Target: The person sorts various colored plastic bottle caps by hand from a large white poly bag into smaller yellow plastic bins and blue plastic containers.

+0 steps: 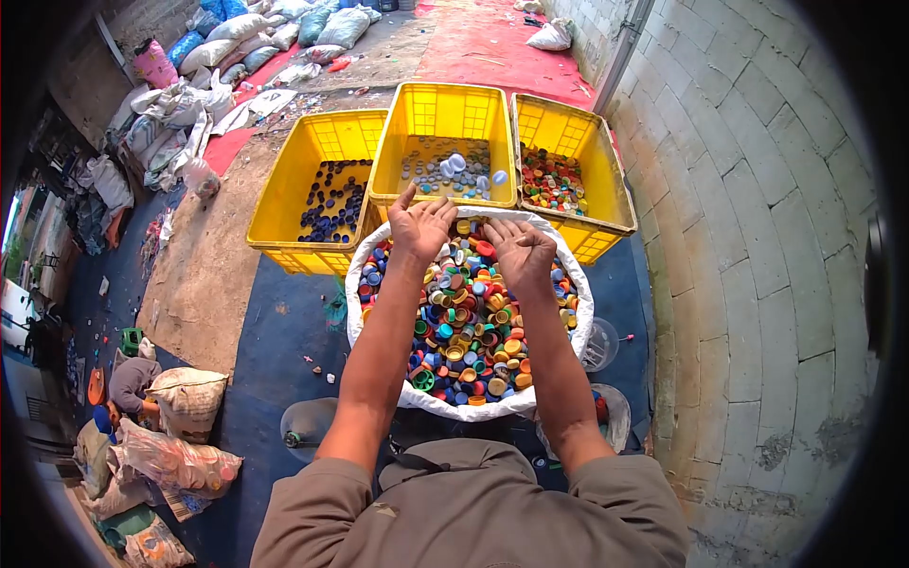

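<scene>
A white sack (374, 248) full of mixed coloured bottle caps (464, 331) sits in front of me. My left hand (419, 227) hovers at the sack's far rim, fingers spread, nothing seen in it. My right hand (520, 254) is just beside it over the caps, fingers curled downward; whether it holds a cap is hidden. A few white and blue caps (457, 163) are in the air over the middle yellow crate (442, 104).
Three yellow crates stand behind the sack: the left crate (294, 189) holds dark blue caps, the middle one grey and white caps, the right crate (597, 180) mixed red and orange caps. A brick wall (757, 237) rises on the right. Filled sacks (180, 104) lie far left; another person (128, 383) crouches there.
</scene>
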Motion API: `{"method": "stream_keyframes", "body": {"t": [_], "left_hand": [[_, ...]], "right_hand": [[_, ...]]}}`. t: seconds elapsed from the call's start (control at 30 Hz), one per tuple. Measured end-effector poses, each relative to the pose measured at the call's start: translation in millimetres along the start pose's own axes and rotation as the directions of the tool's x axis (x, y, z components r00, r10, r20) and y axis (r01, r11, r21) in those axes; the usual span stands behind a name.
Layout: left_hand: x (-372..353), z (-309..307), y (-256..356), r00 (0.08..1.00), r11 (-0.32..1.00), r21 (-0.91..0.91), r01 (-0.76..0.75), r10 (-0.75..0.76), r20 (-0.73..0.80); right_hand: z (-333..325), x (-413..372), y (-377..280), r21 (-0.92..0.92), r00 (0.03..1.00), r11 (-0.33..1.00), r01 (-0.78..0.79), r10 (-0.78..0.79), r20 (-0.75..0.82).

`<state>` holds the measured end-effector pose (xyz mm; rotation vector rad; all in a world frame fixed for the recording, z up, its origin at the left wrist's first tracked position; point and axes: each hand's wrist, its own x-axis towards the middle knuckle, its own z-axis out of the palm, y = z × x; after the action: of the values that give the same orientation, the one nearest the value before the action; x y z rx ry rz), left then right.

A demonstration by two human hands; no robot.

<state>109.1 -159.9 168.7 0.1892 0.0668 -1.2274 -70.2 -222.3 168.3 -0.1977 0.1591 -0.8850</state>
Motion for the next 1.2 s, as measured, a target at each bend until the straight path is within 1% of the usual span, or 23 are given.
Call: {"method": "stream_keyframes", "body": {"t": [0.07,0.13,0.17,0.2,0.23,0.27,0.3,0.33,0.4,0.47,0.5,0.53,0.63,0.67,0.77,0.87,0.9,1.0,1.03,1.07,1.13,1.17,1.2], "left_hand": [[-5,-1,3,0.996,0.999,-0.044,0.002,-0.006,-0.093],[-21,-27,1,0.992,0.996,0.061,-0.066,0.072,-0.101],[-34,-41,0,0.986,0.996,0.068,-0.057,0.067,-0.152],[-48,-57,-1,0.986,0.994,0.093,-0.052,0.066,-0.156],[-60,-74,-4,0.976,0.995,0.091,-0.039,0.058,-0.21],[-74,-94,-7,0.959,0.986,0.16,-0.045,0.088,-0.27],[-89,-116,-9,0.958,0.979,0.201,-0.037,0.092,-0.273],[-107,-128,-14,0.925,0.97,0.242,-0.028,0.117,-0.362],[-139,-151,-23,0.867,0.951,0.308,0.03,0.129,-0.482],[-165,-166,-33,0.824,0.911,0.403,0.084,0.165,-0.543],[-177,-172,-38,0.808,0.884,0.455,0.106,0.191,-0.558],[-186,-179,-41,0.816,0.859,0.499,0.117,0.203,-0.541],[-204,-190,-52,0.818,0.776,0.604,0.18,0.223,-0.531],[-208,-194,-54,0.824,0.759,0.621,0.196,0.215,-0.524],[-218,-187,-59,0.806,0.738,0.637,0.224,0.227,-0.547],[-227,-188,-63,0.795,0.719,0.649,0.247,0.232,-0.56],[-229,-189,-65,0.787,0.711,0.651,0.265,0.231,-0.572],[-238,-191,-67,0.786,0.702,0.655,0.279,0.224,-0.576],[-240,-193,-67,0.784,0.703,0.654,0.279,0.226,-0.578],[-242,-196,-67,0.782,0.704,0.653,0.278,0.229,-0.58],[-247,-197,-64,0.793,0.687,0.667,0.289,0.219,-0.569],[-249,-197,-64,0.792,0.683,0.669,0.294,0.218,-0.571],[-251,-196,-63,0.791,0.678,0.672,0.298,0.219,-0.572]], "right_hand": [[-3,-5,-2,-0.055,1.0,0.998,0.015,-0.017,-0.027],[-16,-20,1,-0.11,0.997,0.994,0.01,-0.019,-0.078],[-32,-31,4,-0.14,0.993,0.99,0.002,-0.018,-0.114],[-48,-43,6,-0.169,0.988,0.986,-0.006,-0.02,-0.152],[-64,-58,7,-0.164,0.985,0.985,-0.051,0.022,-0.174],[-78,-72,9,-0.159,0.979,0.983,-0.097,0.065,-0.193],[-88,-89,12,-0.119,0.963,0.985,-0.121,0.087,-0.257],[-91,-106,15,-0.133,0.932,0.98,-0.146,0.091,-0.35],[-122,-133,20,-0.329,0.927,0.922,-0.206,0.077,-0.367],[-140,-158,24,-0.441,0.886,0.848,-0.292,0.067,-0.458],[-144,-167,30,-0.518,0.877,0.799,-0.306,0.025,-0.479],[-142,-177,32,-0.582,0.856,0.731,-0.356,0.005,-0.517],[-160,-194,42,-0.668,0.83,0.606,-0.431,-0.024,-0.557],[-178,-197,46,-0.684,0.846,0.599,-0.417,-0.02,-0.533],[-185,-198,50,-0.718,0.871,0.566,-0.406,0.003,-0.491],[-170,-192,56,-0.773,0.873,0.484,-0.411,-0.035,-0.486],[-176,-189,58,-0.835,0.906,0.406,-0.372,-0.036,-0.421],[-183,-175,67,-0.974,0.971,0.06,-0.219,-0.09,-0.223],[-175,-171,68,-0.969,0.966,-0.018,-0.247,-0.079,-0.245],[-172,-164,71,-0.978,0.986,-0.137,-0.154,-0.083,-0.144],[-168,-151,76,-0.93,0.997,-0.366,0.034,-0.055,0.059],[-166,-142,78,-0.885,0.993,-0.454,0.102,-0.014,0.121],[-161,-134,81,-0.858,0.988,-0.493,0.147,0.026,0.154]]}}
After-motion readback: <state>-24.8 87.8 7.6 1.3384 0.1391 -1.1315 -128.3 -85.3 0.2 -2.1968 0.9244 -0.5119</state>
